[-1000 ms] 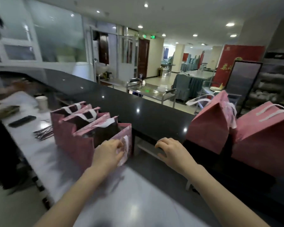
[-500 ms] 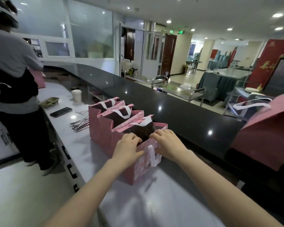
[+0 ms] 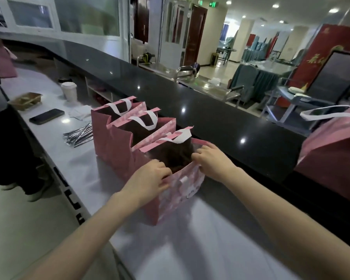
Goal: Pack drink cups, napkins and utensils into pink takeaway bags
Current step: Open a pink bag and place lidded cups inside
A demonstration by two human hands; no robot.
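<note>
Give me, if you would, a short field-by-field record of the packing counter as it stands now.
Left hand: grips the near rim of the nearest pink bag
Right hand: grips that bag's ledge-side rim; mouth held open
Row: middle bag and far bag stand upright behind it on the white counter
Contents: too dark to tell
Beyond the row: silver-wrapped sticks, phone, lidded white cup
Black ledge: another pink bag, at right

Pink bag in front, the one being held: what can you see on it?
The pink bag looks like paper, with paler blotches on its front and a flat white handle. It stands upright and open, dark inside, on the pale counter, against the next bag. The left hand and right hand grip its near rim.
</note>
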